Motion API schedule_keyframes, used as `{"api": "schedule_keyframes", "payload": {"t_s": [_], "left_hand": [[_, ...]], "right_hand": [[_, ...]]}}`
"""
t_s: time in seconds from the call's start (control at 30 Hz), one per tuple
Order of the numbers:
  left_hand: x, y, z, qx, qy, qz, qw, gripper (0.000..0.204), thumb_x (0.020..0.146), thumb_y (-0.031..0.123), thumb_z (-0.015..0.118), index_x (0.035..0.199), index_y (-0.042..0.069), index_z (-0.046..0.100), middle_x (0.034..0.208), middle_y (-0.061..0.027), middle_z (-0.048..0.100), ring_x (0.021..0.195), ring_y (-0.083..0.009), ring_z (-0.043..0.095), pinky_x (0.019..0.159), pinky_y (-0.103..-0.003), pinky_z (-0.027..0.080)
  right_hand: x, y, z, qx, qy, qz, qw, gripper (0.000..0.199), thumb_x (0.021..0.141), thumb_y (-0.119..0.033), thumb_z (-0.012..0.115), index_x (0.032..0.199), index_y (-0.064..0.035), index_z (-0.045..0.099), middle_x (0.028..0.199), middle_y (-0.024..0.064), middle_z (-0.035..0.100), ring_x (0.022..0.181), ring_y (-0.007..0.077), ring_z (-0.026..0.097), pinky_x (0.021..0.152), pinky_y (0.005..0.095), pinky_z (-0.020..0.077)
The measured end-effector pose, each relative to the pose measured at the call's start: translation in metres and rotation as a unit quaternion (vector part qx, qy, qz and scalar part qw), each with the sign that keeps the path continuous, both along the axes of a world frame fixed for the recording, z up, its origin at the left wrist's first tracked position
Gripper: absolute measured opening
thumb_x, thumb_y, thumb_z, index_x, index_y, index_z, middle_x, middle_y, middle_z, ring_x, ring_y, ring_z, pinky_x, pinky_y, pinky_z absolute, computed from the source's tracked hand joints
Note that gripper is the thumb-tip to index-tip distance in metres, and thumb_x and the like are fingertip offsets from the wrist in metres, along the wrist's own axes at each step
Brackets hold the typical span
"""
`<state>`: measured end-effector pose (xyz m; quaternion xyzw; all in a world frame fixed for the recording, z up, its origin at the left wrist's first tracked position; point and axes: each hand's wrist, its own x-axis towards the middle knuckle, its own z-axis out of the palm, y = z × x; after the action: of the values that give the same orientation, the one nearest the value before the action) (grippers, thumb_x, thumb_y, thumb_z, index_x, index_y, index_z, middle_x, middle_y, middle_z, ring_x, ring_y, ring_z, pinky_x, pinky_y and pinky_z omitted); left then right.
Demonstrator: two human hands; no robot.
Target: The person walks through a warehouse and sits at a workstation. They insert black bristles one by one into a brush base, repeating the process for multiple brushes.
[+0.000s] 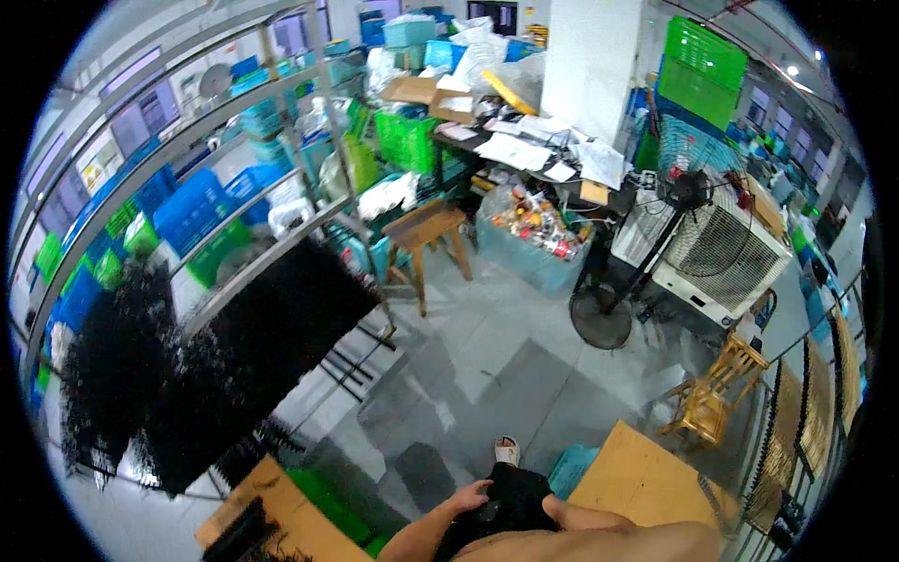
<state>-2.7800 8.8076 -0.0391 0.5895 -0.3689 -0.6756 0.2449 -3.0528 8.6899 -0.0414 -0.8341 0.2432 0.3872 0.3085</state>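
My left hand is at the lower middle, over the black shorts on my legs. Its visible fingers look stretched out and apart, and I see nothing held in them. On the other side of the shorts is my right hand. Only its thumb side shows; the other fingers are hidden. The wooden board lies just right of that hand. Below the hands, one foot in a light sandal rests on the grey floor.
Left stands a metal rack with black bristly material. Ahead are a wooden stool, a bin of bottles and a cluttered desk. A fan, an air cooler and a wooden chair stand right.
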Motion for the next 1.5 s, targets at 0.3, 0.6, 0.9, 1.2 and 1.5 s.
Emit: {"api": "schedule_keyframes", "payload": {"t_s": [0.3, 0.6, 0.9, 1.2, 1.5], "left_hand": [[-0.007, -0.207, -0.042, 0.040, 0.059, -0.199, 0.977, 0.060, 0.088, 0.020, 0.059, 0.144, 0.014, 0.038, 0.136, -0.0166, 0.050, 0.113, -0.0279, 0.056, 0.093, -0.040, 0.045], [0.020, -0.302, -0.208, -0.093, -0.060, -0.293, 0.950, 0.041, 0.093, 0.031, 0.050, 0.129, 0.013, 0.057, 0.105, -0.0136, 0.068, 0.091, -0.0257, 0.063, 0.080, -0.040, 0.049], [0.160, -0.466, -0.022, 0.043, -0.152, -0.225, 0.962, 0.042, 0.084, 0.023, 0.053, 0.124, 0.013, 0.062, 0.104, -0.0160, 0.068, 0.091, -0.0347, 0.064, 0.082, -0.042, 0.051], [0.366, -0.593, 0.028, 0.052, -0.160, 0.155, 0.974, 0.061, 0.092, 0.055, 0.043, 0.126, 0.007, 0.059, 0.120, -0.0176, 0.062, 0.112, -0.0329, 0.057, 0.097, -0.038, 0.042], [0.514, -0.647, 0.055, 0.133, 0.249, 0.410, 0.867, 0.074, 0.085, 0.070, 0.046, 0.128, 0.010, 0.053, 0.095, -0.0104, 0.062, 0.077, -0.0236, 0.061, 0.072, -0.046, 0.053]], "right_hand": [[-0.079, -0.161, 0.038, 0.057, 0.117, -0.185, 0.974, 0.039, 0.087, -0.038, 0.058, 0.108, -0.0060, 0.065, 0.096, 0.0084, 0.064, 0.083, 0.0225, 0.059, 0.075, 0.0352, 0.0468], [0.023, -0.306, 0.037, 0.116, 0.108, -0.184, 0.970, 0.040, 0.087, -0.039, 0.059, 0.110, -0.0058, 0.064, 0.094, 0.0077, 0.064, 0.082, 0.0214, 0.058, 0.076, 0.0347, 0.0463], [0.162, -0.458, 0.131, 0.254, 0.048, -0.275, 0.926, 0.038, 0.089, -0.038, 0.059, 0.105, -0.0040, 0.065, 0.089, 0.0043, 0.063, 0.078, 0.0162, 0.054, 0.073, 0.0317, 0.0443], [0.298, -0.673, 0.164, 0.258, -0.095, -0.290, 0.917, 0.032, 0.086, -0.034, 0.062, 0.102, -0.0074, 0.069, 0.080, 0.0007, 0.061, 0.069, 0.0114, 0.055, 0.058, 0.0295, 0.0458], [0.625, -0.868, 0.161, 0.058, -0.208, -0.368, 0.904, 0.064, 0.081, -0.063, 0.058, 0.102, -0.0032, 0.066, 0.095, 0.0118, 0.066, 0.085, 0.0276, 0.061, 0.077, 0.0406, 0.0479]]}}
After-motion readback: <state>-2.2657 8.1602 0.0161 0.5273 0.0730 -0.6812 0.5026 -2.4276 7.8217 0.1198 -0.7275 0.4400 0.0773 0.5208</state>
